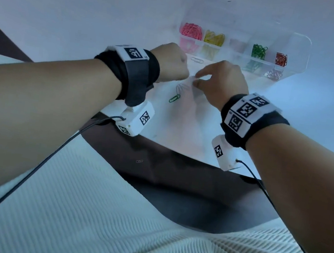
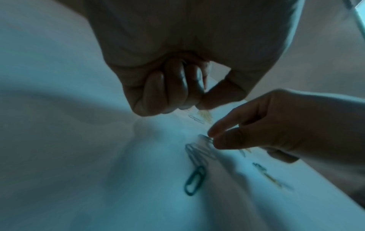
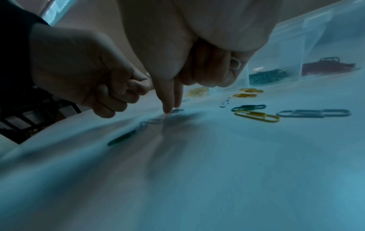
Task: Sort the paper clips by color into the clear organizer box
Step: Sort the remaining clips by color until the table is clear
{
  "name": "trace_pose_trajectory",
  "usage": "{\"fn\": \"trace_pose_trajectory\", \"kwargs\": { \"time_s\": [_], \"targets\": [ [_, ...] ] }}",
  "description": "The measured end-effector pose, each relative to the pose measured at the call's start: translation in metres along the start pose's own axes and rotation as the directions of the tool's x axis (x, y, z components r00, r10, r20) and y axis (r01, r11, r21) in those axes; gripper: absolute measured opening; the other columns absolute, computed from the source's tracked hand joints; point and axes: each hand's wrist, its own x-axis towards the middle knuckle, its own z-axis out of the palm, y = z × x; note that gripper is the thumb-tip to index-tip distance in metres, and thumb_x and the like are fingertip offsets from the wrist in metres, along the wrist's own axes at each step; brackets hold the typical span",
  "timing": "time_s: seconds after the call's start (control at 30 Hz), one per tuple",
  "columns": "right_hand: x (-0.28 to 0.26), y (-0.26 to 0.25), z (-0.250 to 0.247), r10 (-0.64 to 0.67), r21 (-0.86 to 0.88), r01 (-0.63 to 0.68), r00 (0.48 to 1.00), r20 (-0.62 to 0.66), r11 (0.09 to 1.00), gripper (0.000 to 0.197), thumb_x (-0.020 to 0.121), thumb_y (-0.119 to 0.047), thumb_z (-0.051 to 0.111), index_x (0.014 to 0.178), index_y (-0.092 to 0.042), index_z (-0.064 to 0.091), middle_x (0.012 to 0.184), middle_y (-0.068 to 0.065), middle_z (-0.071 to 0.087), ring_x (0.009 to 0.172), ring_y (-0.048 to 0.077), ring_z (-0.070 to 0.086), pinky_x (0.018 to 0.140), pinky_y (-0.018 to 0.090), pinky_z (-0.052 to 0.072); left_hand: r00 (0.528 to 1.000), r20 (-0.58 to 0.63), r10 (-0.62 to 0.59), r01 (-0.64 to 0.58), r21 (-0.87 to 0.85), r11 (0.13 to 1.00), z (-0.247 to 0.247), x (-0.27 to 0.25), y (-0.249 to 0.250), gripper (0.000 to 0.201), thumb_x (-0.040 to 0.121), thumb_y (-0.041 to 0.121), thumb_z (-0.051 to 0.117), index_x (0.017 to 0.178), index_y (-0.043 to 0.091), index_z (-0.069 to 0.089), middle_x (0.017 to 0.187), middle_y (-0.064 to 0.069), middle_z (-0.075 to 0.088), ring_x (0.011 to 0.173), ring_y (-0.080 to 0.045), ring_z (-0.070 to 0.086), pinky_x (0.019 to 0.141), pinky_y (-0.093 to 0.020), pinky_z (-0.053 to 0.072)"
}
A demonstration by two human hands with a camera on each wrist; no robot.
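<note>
We see the white table top [image 1: 92, 8] from above; its near edge runs just under both wrists, with wide bare surface to the left of the fingers and between them and that edge. Beyond the fingers stands the clear plastic organizer box [image 1: 298, 44], its near wall close to the knuckles, which narrows the room ahead.

The left hand [image 1: 170, 62] is curled into a fist held just above the table; in the left wrist view its fingers [image 2: 168, 87] fold into the palm against the thumb, and we cannot tell whether they enclose anything. The right hand [image 1: 217, 80] points its forefinger and thumb down; in the right wrist view these fingertips [image 3: 168, 107] pinch a pale silver-white paper clip [image 2: 205, 138] at the table surface, while its other fingers are curled.

Just on the near-left side of those fingertips lie overlapping pale clips [image 2: 197, 153], their number unclear, and then one green paper clip [image 1: 174, 98]. One pale clip [image 1: 197, 60] lies beyond the left knuckles. To the right of the right fingers we count three yellow clips [image 3: 256, 116], one dark green clip [image 3: 248, 107] and one grey-blue clip [image 3: 314, 113].

The box shows five filled compartments: pink [image 1: 191, 31], yellow [image 1: 214, 38], pale, green [image 1: 258, 51] and red [image 1: 281, 59].
</note>
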Motion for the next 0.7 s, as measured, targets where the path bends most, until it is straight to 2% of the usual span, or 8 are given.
{"fn": "trace_pose_trajectory", "kwargs": {
  "time_s": [0.07,0.13,0.23,0.27,0.33,0.47,0.57,0.7],
  "targets": [
    [0.003,-0.001,-0.002,0.021,-0.048,-0.02,1.0,0.011,0.999,0.012,0.084,-0.033,0.073,0.095,-0.028,0.076,0.096,0.003,0.072,0.079,0.02,0.066,0.071,0.027,0.055,1.0,-0.008,0.021,-0.019,0.141,0.99,0.002,0.0,-0.005,0.009,0.081,0.02,0.063,0.083,0.011,0.063,0.077,-0.001,0.061,0.076,-0.022,0.057,0.061,-0.026,0.042],
    [0.003,-0.003,-0.005,0.041,-0.069,-0.04,0.999,0.016,0.997,0.006,0.085,-0.026,0.072,0.088,-0.024,0.076,0.088,0.005,0.071,0.072,0.022,0.066,0.063,0.026,0.052,1.0,-0.004,0.001,0.0,0.237,0.971,0.004,0.003,-0.009,0.027,0.078,0.035,0.071,0.086,0.009,0.066,0.086,-0.004,0.067,0.083,-0.025,0.062,0.066,-0.033,0.048],
    [0.001,-0.001,-0.006,0.079,-0.109,-0.076,0.996,0.031,0.991,0.014,0.085,-0.023,0.063,0.09,-0.014,0.072,0.088,0.009,0.069,0.073,0.025,0.064,0.061,0.027,0.049,1.0,-0.009,-0.029,0.031,0.275,0.961,0.007,0.004,-0.008,0.044,0.073,0.05,0.075,0.073,0.01,0.059,0.073,-0.005,0.062,0.068,-0.024,0.056,0.053,-0.029,0.04],
    [-0.001,0.002,-0.005,0.093,-0.133,-0.087,0.995,0.045,0.987,0.02,0.088,-0.025,0.059,0.095,-0.01,0.069,0.092,0.011,0.067,0.076,0.026,0.062,0.063,0.028,0.047,0.999,-0.015,-0.03,0.034,0.286,0.958,0.009,0.004,-0.006,0.045,0.073,0.05,0.076,0.072,0.009,0.058,0.071,-0.004,0.06,0.064,-0.023,0.054,0.051,-0.028,0.038],
    [-0.006,0.009,-0.003,0.127,-0.137,-0.118,0.99,0.057,0.984,0.027,0.092,-0.027,0.05,0.103,-0.006,0.063,0.098,0.013,0.062,0.081,0.027,0.056,0.069,0.029,0.043,0.999,-0.024,-0.021,0.027,0.3,0.954,0.013,0.002,-0.004,0.04,0.074,0.045,0.078,0.081,0.009,0.064,0.077,-0.004,0.064,0.069,-0.024,0.059,0.055,-0.028,0.043],
    [-0.023,0.021,0.001,0.17,-0.049,-0.169,0.985,0.021,0.984,0.025,0.093,-0.028,0.048,0.099,-0.008,0.062,0.092,0.01,0.06,0.082,0.03,0.057,0.07,0.03,0.045,0.999,-0.046,-0.019,0.031,0.277,0.96,0.015,0.004,-0.003,0.029,0.079,0.031,0.075,0.095,0.008,0.069,0.091,-0.008,0.07,0.081,-0.027,0.065,0.07,-0.034,0.053],
    [-0.034,0.025,0.004,0.178,0.004,-0.178,0.984,0.007,0.984,0.022,0.092,-0.03,0.05,0.095,-0.011,0.06,0.09,0.009,0.06,0.081,0.03,0.059,0.069,0.03,0.046,0.999,-0.042,-0.03,0.04,0.246,0.968,0.014,0.008,0.0,0.023,0.082,0.024,0.071,0.096,0.006,0.069,0.094,-0.009,0.071,0.085,-0.028,0.067,0.075,-0.036,0.054],
    [-0.039,0.024,0.002,0.188,0.101,-0.186,0.982,-0.007,0.977,0.015,0.09,-0.028,0.05,0.09,-0.015,0.057,0.087,0.005,0.058,0.082,0.027,0.054,0.068,0.029,0.038,0.999,-0.014,-0.044,0.046,0.214,0.976,0.015,0.015,0.0,0.025,0.086,0.028,0.069,0.086,0.003,0.063,0.101,-0.009,0.071,0.09,-0.029,0.067,0.073,-0.035,0.05]
  ]
}}
